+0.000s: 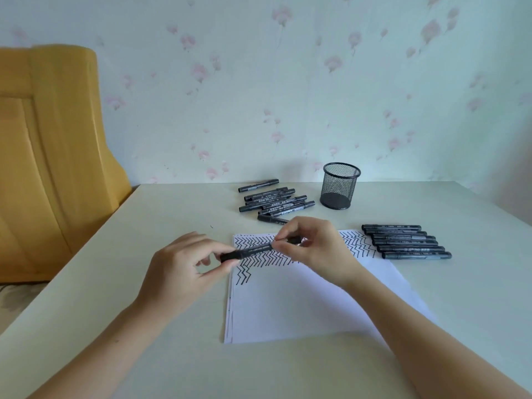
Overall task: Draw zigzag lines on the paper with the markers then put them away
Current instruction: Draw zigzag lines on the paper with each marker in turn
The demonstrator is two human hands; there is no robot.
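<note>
A black marker (254, 251) hangs level above the white paper (302, 306), held by both hands. My left hand (184, 269) pinches its left end, the cap side. My right hand (313, 249) pinches the barrel toward its right end. Black zigzag rows (357, 244) cover the top strip of the paper, with a short row begun below at the left. A loose pile of several black markers (273, 201) lies behind the paper. Another neat row of several markers (406, 241) lies to the right of the paper. An empty black mesh pen cup (339, 185) stands at the back.
The pale table (144, 355) meets a flowered wall at its far edge. A yellow wooden headboard (51, 156) stands off the table's left side. More sheets show under the paper's left edge.
</note>
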